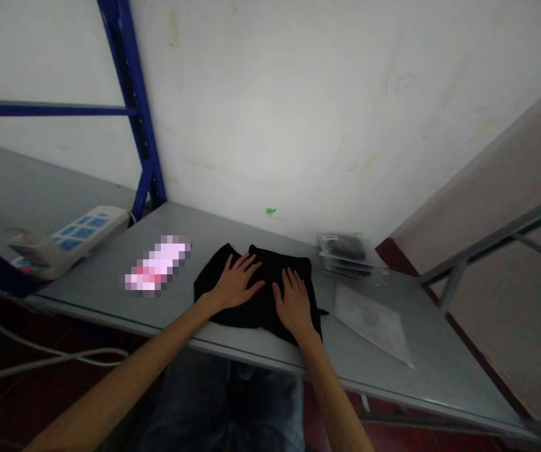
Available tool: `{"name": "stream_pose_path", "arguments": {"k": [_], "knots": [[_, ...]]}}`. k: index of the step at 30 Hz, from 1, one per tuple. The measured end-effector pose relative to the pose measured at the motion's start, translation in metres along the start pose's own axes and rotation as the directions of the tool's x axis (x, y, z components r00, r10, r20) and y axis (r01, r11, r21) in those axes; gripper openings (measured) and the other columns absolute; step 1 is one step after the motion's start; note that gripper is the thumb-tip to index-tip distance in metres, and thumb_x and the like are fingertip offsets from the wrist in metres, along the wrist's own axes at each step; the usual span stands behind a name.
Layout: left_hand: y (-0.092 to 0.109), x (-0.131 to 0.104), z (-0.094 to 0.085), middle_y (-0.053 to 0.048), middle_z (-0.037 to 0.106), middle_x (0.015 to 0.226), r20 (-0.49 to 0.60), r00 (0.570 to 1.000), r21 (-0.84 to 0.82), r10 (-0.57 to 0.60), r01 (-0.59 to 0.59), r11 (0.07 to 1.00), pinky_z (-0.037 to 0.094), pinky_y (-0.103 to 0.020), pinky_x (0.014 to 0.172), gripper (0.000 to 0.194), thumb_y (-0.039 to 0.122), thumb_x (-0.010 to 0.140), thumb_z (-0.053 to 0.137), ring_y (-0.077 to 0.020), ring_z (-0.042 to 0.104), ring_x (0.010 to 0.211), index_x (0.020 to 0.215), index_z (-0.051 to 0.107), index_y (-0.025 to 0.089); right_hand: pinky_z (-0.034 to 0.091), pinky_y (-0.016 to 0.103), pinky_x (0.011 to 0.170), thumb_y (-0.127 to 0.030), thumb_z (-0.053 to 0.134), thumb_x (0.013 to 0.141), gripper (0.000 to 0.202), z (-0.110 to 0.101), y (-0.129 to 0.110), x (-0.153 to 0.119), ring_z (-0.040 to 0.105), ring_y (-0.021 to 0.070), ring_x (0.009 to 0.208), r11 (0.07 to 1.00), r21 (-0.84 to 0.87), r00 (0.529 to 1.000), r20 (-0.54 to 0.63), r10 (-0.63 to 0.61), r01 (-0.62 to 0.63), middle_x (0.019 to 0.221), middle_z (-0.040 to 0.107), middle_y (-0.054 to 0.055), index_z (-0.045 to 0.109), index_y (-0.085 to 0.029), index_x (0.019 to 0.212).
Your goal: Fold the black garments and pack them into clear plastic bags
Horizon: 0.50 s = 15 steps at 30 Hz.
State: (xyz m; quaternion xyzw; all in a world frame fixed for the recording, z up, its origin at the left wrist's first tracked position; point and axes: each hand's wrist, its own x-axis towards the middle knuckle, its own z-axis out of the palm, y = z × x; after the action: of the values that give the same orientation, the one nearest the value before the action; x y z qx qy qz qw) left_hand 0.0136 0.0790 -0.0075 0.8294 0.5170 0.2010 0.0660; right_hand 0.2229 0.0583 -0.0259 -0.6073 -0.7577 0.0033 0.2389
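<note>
Left of the packet stack (344, 250), the black cloth (266, 309) lies on the bench (176, 306); the left hand (233, 284) and right hand (295, 301) rest on it, fingers spread, grasping nothing. Smoothing seems best with light, even outward strokes.

Lighting: dim; wall (274, 113) beyond left hand (236, 285), softly bright. Pixelated patch (159, 263), left of same hand. Black cloth (256, 311) beneath: detail lost.

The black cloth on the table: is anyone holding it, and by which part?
Nothing is held: the left hand and right hand rest open, palms down, on the black cloth.
</note>
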Motion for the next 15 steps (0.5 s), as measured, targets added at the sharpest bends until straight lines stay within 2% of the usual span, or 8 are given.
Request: {"name": "stream_pose_path", "arguments": {"k": [4,8,15], "knots": [[-0.013,0.0,-0.002,-0.01,0.035,0.169,0.036,0.999,0.002,0.014,-0.014,1.0,0.012,-0.068,0.127,0.06,0.061,0.103,0.044,-0.0327,0.028,0.158,0.155,0.048,0.03,0.025,0.056,0.126,-0.047,0.041,0.107,0.06,-0.001,0.012,-0.005,0.03,0.0329,0.156,0.996,-0.093,0.998,0.06,-0.008,0.014,0.166,0.04,0.015,0.044,-0.017,0.159],[-0.017,0.001,-0.002,-0.01,0.032,0.171,0.05,0.999,0.011,0.019,-0.02,1.0,0.011,-0.07,0.126,0.063,0.064,0.101,0.045,-0.0341,0.026,0.159,0.156,0.047,0.032,0.024,0.058,0.126,-0.051,0.045,0.106,0.062,-0.006,0.022,-0.003,0.029,0.0329,0.157,0.993,-0.116,0.998,0.068,-0.011,0.019,0.167,0.039,0.013,0.043,-0.022,0.16],[-0.02,0.004,-0.004,-0.011,0.03,0.171,0.083,0.996,0.049,0.022,-0.026,0.998,0.012,-0.072,0.124,0.066,0.065,0.1,0.047,-0.0352,0.026,0.158,0.157,0.046,0.031,0.023,0.056,0.126,-0.056,0.047,0.104,0.065,-0.003,0.022,-0.001,0.029,0.0331,0.157,0.995,-0.101,0.997,0.076,-0.009,0.016,0.167,0.037,0.014,0.044,-0.022,0.16]]}}
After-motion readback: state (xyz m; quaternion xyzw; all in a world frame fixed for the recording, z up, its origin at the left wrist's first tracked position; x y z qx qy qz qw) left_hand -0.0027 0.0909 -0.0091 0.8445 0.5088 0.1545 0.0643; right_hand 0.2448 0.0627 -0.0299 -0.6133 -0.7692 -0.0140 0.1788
